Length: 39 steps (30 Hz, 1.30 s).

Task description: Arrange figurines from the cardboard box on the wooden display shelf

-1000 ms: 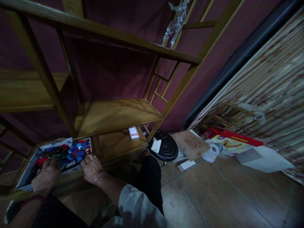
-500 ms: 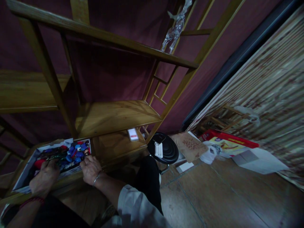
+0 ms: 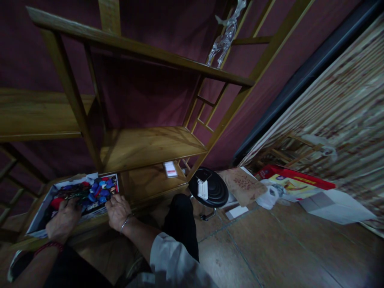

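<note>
A shallow white cardboard box [image 3: 38,216] stands on the low wooden ledge at the left, filled with small blue, red and dark pieces [image 3: 97,191] too blurred to name. Over its left part, my left hand [image 3: 64,221] reaches in with bent fingers beside a red round piece [image 3: 56,203]. Its fingertips are hidden among the contents, and what they hold cannot be made out. At the box's front right corner, my right hand [image 3: 118,212] is closed over the rim, fingers curled. A bracelet circles the right wrist; a red band is on the left one.
A wooden shelf unit [image 3: 153,146] rises in front, with a clear animal figure [image 3: 223,42] higher up. To the right, a black round stool [image 3: 220,190] bears a white object [image 3: 203,189]. Beyond lie a brown bag [image 3: 241,185], a plastic bag [image 3: 268,197] and a red-yellow carton [image 3: 295,182].
The view has shifted slightly, so the scene sits a little farther right. Both hands remain at the same places on the box; my knee has moved a little left.
</note>
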{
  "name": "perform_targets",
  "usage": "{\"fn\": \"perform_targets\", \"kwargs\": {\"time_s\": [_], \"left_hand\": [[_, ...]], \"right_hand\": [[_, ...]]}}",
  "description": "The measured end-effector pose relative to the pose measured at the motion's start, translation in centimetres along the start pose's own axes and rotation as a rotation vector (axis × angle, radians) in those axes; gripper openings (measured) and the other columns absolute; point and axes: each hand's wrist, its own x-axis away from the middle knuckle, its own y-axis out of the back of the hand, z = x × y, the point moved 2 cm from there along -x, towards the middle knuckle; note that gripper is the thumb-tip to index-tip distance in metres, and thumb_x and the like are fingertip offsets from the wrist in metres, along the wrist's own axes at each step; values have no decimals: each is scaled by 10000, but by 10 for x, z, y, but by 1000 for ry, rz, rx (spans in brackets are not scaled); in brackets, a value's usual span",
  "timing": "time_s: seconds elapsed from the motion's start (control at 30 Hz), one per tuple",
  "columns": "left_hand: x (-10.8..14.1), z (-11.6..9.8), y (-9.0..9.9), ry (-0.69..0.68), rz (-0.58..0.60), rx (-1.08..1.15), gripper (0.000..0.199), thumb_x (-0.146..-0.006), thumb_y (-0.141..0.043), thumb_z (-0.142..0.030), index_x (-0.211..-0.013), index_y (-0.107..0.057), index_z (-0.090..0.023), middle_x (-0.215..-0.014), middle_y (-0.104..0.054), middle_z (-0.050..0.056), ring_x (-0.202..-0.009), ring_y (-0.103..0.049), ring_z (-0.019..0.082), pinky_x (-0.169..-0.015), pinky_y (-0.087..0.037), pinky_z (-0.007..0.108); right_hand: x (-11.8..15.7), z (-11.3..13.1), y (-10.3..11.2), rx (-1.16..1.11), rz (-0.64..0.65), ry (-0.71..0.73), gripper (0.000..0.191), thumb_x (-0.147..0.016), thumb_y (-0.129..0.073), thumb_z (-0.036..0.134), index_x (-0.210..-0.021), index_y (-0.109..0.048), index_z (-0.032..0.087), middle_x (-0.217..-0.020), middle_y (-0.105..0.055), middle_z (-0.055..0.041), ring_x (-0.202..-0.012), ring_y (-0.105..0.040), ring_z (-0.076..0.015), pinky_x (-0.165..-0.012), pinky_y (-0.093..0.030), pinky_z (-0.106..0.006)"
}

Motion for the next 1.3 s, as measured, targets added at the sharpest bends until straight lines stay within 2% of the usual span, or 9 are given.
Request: {"fn": "perform_targets", "kwargs": {"time_s": [0.1,0.17,0.43,0.87,0.97,1.03,1.17,1.3], "left_hand": [[3,-3,3,14,86,-13,452,-848,-220,-361,-1211,-448,-218,-1294,-405,97,-1022,-519,322,-790,-430,452],[3,-3,3,15,103,-11,453,-849,-221,-356,-1221,-437,-215,-1293,-400,100,-1036,-512,329,-812,-420,454],[-2,5,-1,-36,100,2,435,-836,-270,-351,-1207,-448,-209,-1266,-426,128,-998,-538,325,-761,-448,453],[-1,11,3,-88,98,24,385,-809,-321,-280,-1147,-485,-196,-1230,-465,122,-964,-562,257,-739,-463,369],[2,9,6,-85,75,15,393,-821,-291,-282,-1149,-488,-191,-1221,-461,131,-945,-560,263,-725,-458,379],[3,8,7,-101,44,6,410,-830,-268,-274,-1163,-486,-176,-1208,-457,140,-1003,-516,280,-741,-447,386],[3,7,7,-159,-80,-72,389,-815,-328,-250,-1121,-546,-146,-1144,-466,155,-1084,-410,312,-826,-394,398],[1,7,3,-120,-181,-137,358,-811,-366,-269,-1095,-561,-168,-1110,-446,166,-1102,-372,327,-842,-360,415]], "right_hand": [[-1,2,-5,-1,-9,-24,250,-680,-532,214,-913,-516,125,-927,-526,-93,-968,-393,-219,-806,-373,-323],[-2,3,-8,5,-16,-39,258,-677,-532,213,-916,-517,119,-939,-524,-96,-968,-392,-222,-814,-369,-330],[-3,7,-10,-4,-27,-81,218,-701,-505,184,-914,-506,137,-950,-531,-93,-991,-381,-216,-828,-353,-336],[-8,15,-15,-13,-20,-179,229,-711,-505,174,-938,-506,148,-1002,-531,-102,-1056,-351,-215,-862,-324,-349],[-8,17,-16,-17,-30,-206,209,-723,-490,159,-931,-508,147,-1005,-531,-105,-1054,-358,-215,-861,-323,-347],[-9,18,-16,-18,-47,-218,196,-728,-485,155,-922,-509,147,-1008,-531,-104,-1055,-362,-215,-869,-319,-346],[-9,17,-17,-19,-51,-216,200,-714,-499,161,-913,-511,147,-998,-536,-97,-1053,-365,-215,-876,-313,-344],[-10,16,-17,-18,-37,-211,205,-716,-498,170,-919,-511,146,-990,-536,-104,-1039,-374,-220,-854,-321,-351]]}}
